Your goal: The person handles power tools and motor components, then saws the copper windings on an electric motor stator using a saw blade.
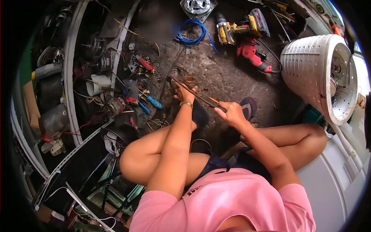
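The biggest thing near me is the white drum, tipped on its side, its holed wall toward the floor and its open end turned away from the person's seat. Next come the drills: a yellow drill and, just beside it, a red drill, both lying flat. A loose ring of blue cable sits near the yellow one. The rod — long, thin and dark — slants between the hands, above the floor and in front of the crossed legs. The right hand has its near end pinched between thumb and fingers. The left hand is at the far end, the rod running across it; whether its fingers close on it, I cannot tell. Smallest, a blue screwdriver lies among scattered bits.
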`<state>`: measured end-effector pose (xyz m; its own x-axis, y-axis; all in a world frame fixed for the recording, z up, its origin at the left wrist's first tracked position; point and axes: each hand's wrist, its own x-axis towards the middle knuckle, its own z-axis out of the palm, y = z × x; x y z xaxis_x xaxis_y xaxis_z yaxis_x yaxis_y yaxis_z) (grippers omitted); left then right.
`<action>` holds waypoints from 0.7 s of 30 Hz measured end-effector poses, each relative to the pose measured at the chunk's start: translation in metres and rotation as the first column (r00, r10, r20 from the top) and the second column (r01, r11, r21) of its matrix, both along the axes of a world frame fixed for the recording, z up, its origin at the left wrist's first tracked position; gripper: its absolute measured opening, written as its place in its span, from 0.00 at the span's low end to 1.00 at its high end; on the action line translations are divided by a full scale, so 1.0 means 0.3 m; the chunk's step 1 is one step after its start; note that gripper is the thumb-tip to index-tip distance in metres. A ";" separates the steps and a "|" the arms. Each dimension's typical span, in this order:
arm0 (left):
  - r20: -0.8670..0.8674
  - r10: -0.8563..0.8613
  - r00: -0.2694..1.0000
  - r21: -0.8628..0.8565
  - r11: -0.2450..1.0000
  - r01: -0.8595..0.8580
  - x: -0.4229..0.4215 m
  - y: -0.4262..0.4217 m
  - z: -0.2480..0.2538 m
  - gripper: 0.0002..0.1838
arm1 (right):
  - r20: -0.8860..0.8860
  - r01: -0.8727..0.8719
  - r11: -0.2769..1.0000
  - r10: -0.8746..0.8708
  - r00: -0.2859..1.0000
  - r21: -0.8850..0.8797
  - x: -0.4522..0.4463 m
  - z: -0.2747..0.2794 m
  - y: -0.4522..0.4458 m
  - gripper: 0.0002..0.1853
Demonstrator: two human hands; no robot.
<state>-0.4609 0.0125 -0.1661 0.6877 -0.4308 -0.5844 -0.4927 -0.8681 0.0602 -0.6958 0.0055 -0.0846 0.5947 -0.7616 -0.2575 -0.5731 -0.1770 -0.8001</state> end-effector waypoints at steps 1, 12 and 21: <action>0.036 -0.021 0.999 -0.083 0.996 0.024 0.010 0.023 -0.047 0.56 | 0.039 0.017 1.000 -0.018 0.999 0.009 0.033 -0.049 -0.007 0.21; 0.063 -0.022 0.998 -0.097 0.995 0.028 -0.017 -0.001 -0.026 0.50 | 0.210 -0.014 1.000 0.007 0.978 0.028 -0.192 0.105 -0.095 0.18; -0.106 -0.029 0.994 -0.138 0.990 0.014 0.007 -0.032 0.073 0.49 | -0.322 -0.500 0.798 0.401 0.857 -0.337 -0.499 -0.025 -0.353 0.15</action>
<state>-0.4588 0.0030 -0.1442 0.6133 -0.5261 -0.5891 -0.4954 -0.8371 0.2318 -0.8455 -0.1004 -0.0920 0.8593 -0.4848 -0.1628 -0.5004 -0.7315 -0.4632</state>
